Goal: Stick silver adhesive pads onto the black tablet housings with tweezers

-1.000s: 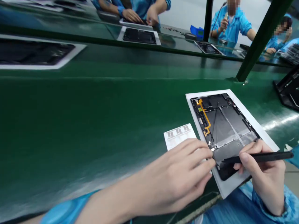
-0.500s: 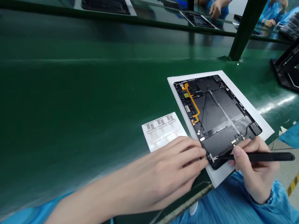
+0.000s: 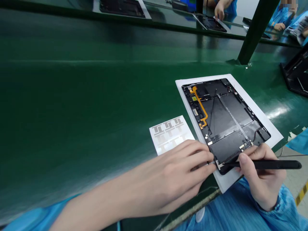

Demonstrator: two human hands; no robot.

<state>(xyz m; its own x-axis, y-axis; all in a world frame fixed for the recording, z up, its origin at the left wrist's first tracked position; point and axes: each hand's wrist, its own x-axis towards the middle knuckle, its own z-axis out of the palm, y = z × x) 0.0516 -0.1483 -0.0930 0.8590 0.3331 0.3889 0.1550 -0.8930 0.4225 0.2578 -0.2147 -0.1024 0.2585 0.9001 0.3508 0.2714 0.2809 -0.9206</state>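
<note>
My right hand [image 3: 262, 173] pinches black tweezers [image 3: 276, 164] like a pen. Their thin tip meets a small silvery adhesive piece [image 3: 218, 164] at the near left corner of an opened tablet housing [image 3: 223, 118]. My left hand [image 3: 185, 170] lies at that same corner, fingers stretched forward and fingertips against the housing's edge; its thumb is hidden. An orange flex cable [image 3: 202, 109] runs along the housing's left side, and a grey ribbon cable [image 3: 232, 117] crosses its middle. Partly under my left hand is a white sheet of T-shaped stickers [image 3: 172, 133].
White paper [image 3: 270, 136] lies beneath the housing on the green bench [image 3: 84, 102]. A green post [image 3: 255, 35] rises behind. Across the back, a co-worker's hand [image 3: 219, 11] is at another tablet housing [image 3: 211, 24]. A black stand [image 3: 297, 72] is at the right.
The view has shifted slightly. My hands and the tweezers stay at the same corner, the tip still on the silvery piece. The co-worker's hand has come down onto the far housing.
</note>
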